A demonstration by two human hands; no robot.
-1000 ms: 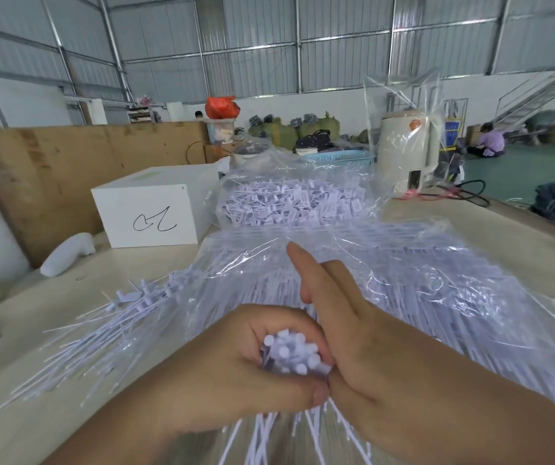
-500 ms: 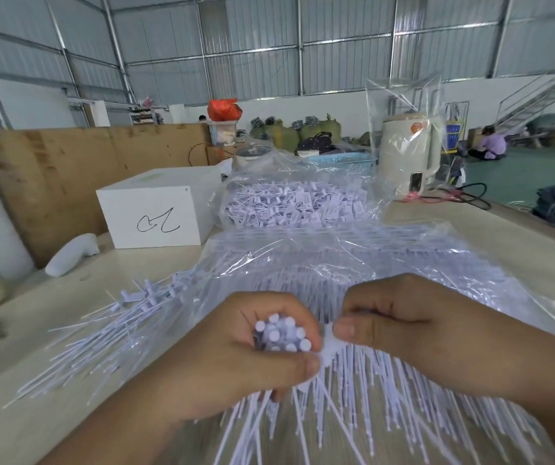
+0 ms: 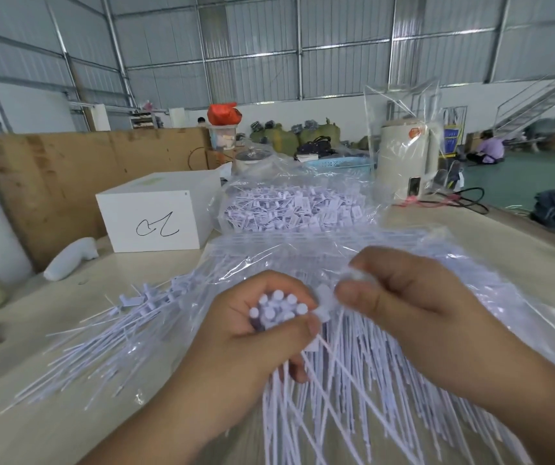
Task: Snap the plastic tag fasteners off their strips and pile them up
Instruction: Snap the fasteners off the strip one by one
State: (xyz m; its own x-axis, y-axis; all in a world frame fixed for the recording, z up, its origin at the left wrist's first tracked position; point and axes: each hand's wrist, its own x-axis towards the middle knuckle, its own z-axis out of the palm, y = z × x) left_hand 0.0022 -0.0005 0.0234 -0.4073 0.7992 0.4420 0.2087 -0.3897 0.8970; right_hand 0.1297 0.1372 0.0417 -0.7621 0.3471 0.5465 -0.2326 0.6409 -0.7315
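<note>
Left hand point(image 3: 252, 333) gripping bundle of fasteners point(image 3: 278, 308), round heads pointing up, stems trailing down toward 6 o'clock. Right hand point(image 3: 413, 307), at 3 o'clock of bundle, pinching strip piece point(image 3: 356, 275) between thumb and fingers. Loose pile point(image 3: 108, 333) lying at 9 o'clock on table point(image 3: 34, 431). Bag of tags point(image 3: 289, 209) sitting at 12 o'clock, white box point(image 3: 155, 216) at 11.

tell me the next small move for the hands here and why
Probably pull the right hand away to the right, to snap off the white piece it pinches. The left hand already grips a bundle of fasteners by their heads, and that pinched piece sits right beside the bundle, seemingly still joined.
</note>
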